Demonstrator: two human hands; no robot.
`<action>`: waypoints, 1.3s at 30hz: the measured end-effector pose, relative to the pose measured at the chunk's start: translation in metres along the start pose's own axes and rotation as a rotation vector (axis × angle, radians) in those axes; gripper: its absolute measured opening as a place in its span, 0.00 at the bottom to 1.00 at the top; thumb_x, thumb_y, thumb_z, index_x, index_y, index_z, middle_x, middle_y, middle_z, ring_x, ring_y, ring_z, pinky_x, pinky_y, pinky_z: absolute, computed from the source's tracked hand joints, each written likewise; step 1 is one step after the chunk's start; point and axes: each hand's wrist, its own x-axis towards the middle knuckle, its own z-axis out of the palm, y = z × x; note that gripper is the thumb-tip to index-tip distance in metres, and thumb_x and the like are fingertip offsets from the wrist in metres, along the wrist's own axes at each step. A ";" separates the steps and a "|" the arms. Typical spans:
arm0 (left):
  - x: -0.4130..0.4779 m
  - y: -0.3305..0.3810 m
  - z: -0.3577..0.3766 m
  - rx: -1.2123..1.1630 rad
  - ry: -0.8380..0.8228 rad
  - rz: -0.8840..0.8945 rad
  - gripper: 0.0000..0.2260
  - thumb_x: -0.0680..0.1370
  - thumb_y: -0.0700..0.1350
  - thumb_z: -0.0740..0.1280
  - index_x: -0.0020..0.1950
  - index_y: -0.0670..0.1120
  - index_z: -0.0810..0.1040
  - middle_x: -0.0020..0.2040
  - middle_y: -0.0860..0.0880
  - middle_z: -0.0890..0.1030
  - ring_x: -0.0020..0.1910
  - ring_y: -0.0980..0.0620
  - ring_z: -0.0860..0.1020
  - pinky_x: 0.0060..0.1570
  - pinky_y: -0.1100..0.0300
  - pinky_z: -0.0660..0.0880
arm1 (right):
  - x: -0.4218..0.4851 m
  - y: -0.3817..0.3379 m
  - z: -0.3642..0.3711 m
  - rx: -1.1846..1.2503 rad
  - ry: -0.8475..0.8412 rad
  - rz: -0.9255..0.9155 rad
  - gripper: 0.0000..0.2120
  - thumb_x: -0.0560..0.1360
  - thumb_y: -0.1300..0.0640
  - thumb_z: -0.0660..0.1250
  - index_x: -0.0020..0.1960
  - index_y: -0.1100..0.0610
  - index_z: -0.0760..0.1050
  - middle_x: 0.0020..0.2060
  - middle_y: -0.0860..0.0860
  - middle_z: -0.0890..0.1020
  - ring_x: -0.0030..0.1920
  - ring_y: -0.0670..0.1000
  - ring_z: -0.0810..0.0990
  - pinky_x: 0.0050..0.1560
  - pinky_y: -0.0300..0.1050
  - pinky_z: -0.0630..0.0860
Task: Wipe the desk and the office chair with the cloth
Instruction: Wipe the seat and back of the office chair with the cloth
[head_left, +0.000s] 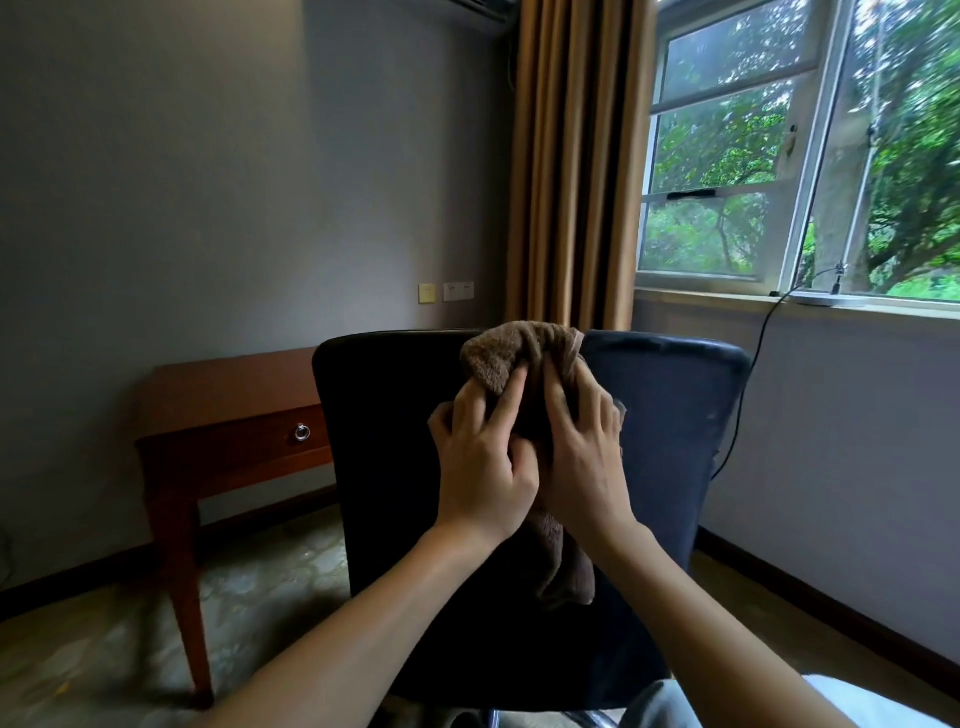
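A brown terry cloth (511, 353) is bunched up in front of the dark office chair's backrest (395, 441), near its top edge. My left hand (480, 457) grips the cloth from the left, fingers curled into its folds. My right hand (584, 447) holds it from the right, fingers laid over the fabric. A tail of the cloth hangs down between my wrists. The wooden desk (228, 395) with one ring-pull drawer stands behind the chair at the left, against the wall. The chair's seat is hidden.
A grey wall with sockets (458, 291) is behind the desk. Tan curtains (571, 166) hang beside an open window (779, 156) at the right. A black cable (748, 384) drops from the sill behind the chair. Patterned floor lies to the left.
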 end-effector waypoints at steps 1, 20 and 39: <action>-0.004 -0.003 0.001 0.017 -0.005 0.004 0.28 0.75 0.44 0.58 0.77 0.49 0.70 0.72 0.43 0.70 0.72 0.48 0.67 0.70 0.47 0.61 | -0.004 0.001 0.002 0.005 -0.008 0.000 0.34 0.79 0.56 0.70 0.80 0.58 0.59 0.78 0.58 0.58 0.76 0.58 0.62 0.75 0.54 0.61; -0.012 0.028 0.014 -0.005 -0.015 0.152 0.28 0.74 0.41 0.59 0.76 0.44 0.71 0.73 0.41 0.71 0.74 0.46 0.65 0.74 0.47 0.60 | -0.026 0.019 -0.018 0.113 -0.026 0.083 0.38 0.79 0.53 0.69 0.82 0.55 0.52 0.78 0.56 0.57 0.76 0.56 0.60 0.75 0.52 0.59; 0.004 0.013 0.024 0.151 -0.002 0.200 0.27 0.75 0.43 0.59 0.76 0.45 0.70 0.72 0.40 0.72 0.73 0.43 0.68 0.71 0.39 0.62 | -0.013 0.026 -0.003 -0.037 -0.019 -0.005 0.34 0.77 0.54 0.72 0.78 0.59 0.62 0.70 0.57 0.66 0.71 0.60 0.67 0.70 0.55 0.65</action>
